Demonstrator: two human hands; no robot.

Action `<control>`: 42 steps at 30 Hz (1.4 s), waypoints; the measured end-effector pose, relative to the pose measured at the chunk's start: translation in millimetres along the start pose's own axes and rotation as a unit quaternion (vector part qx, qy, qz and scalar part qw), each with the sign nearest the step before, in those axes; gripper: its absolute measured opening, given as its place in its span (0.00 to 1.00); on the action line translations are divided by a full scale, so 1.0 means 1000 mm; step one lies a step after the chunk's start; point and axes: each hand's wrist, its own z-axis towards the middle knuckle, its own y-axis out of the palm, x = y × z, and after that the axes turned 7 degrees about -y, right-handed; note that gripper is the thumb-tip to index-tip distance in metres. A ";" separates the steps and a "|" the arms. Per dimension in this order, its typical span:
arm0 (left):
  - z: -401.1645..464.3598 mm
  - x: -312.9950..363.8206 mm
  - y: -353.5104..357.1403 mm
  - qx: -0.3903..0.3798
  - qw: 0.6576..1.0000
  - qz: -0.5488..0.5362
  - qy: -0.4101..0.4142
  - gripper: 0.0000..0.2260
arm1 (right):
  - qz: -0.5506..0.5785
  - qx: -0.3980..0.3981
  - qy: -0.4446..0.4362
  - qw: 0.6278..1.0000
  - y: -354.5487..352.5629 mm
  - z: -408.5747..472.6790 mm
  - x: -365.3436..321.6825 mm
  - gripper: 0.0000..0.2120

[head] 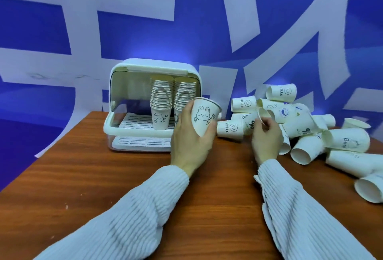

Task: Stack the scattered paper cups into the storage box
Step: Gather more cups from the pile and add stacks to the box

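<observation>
A white storage box with its lid raised stands on the table and holds two tall cup stacks. My left hand grips a white paper cup with a bunny drawing, upright, just in front of the box's right side. My right hand pinches the rim of another cup at the edge of the pile. Several scattered paper cups lie on their sides to the right.
The brown wooden table runs from the box toward me. Its left edge slants away at the left. A blue and white wall stands right behind the box and the pile. More cups lie near the right edge.
</observation>
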 end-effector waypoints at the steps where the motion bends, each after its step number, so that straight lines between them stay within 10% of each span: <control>1: 0.004 0.001 -0.004 0.020 1.000 0.005 -0.009 0.31 | 0.004 0.025 -0.001 1.000 -0.002 0.000 -0.002 0.10; 6: 0.032 -0.001 -0.024 0.089 0.994 -0.040 -0.055 0.34 | 0.078 0.031 -0.120 0.989 0.005 -0.010 -0.038 0.06; 11: 0.046 -0.005 -0.040 0.125 0.983 -0.102 -0.084 0.40 | 0.153 -0.137 -0.224 0.953 0.043 -0.034 -0.085 0.04; 19: 0.053 -0.011 -0.044 0.154 0.980 -0.100 -0.079 0.36 | -0.164 -0.262 -0.365 0.878 0.077 -0.059 -0.082 0.15; 32: 0.081 -0.012 -0.029 0.004 0.996 0.080 -0.035 0.37 | -0.002 -0.104 -0.248 0.963 0.051 -0.050 -0.046 0.15; 38: 0.069 -0.023 -0.013 -0.110 0.875 0.471 -0.010 0.43 | 0.004 0.003 -0.112 0.994 0.044 -0.034 -0.031 0.15; 42: 0.063 -0.025 -0.010 -0.064 0.869 0.489 0.035 0.44 | -0.020 -0.019 0.001 1.000 0.037 -0.023 -0.015 0.27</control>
